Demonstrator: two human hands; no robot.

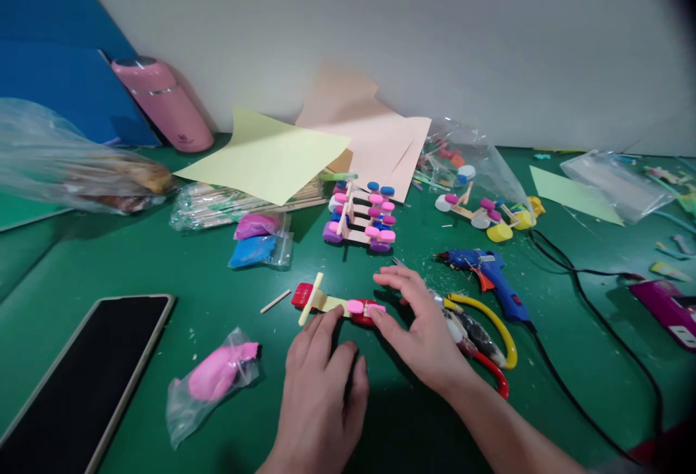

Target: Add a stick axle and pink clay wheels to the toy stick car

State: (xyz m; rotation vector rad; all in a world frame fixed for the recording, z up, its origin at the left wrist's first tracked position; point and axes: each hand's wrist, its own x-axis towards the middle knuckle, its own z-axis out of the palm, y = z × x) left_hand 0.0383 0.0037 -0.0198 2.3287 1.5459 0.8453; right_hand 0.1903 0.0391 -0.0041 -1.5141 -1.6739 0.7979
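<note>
A small toy car made of craft sticks (331, 304) lies on the green table, with red clay wheels (303, 296) and pink clay pieces (356, 306) at its right end. A crosswise stick stands near its left end. My left hand (323, 387) rests in front of it, fingers loosely bent and apart, one fingertip on the flat stick. Beside the right end is my right hand (416, 329), fingers spread, its thumb at the pink pieces. Behind them stand several finished stick cars (362, 217) in a row.
Pliers (483, 336) and a blue glue gun (489, 271) with a black cord lie at right. A phone (81, 380), bagged pink clay (214, 372) and a short stick (275, 301) are at left. Paper sheets (266, 151), bags and a pink bottle (166, 108) line the wall.
</note>
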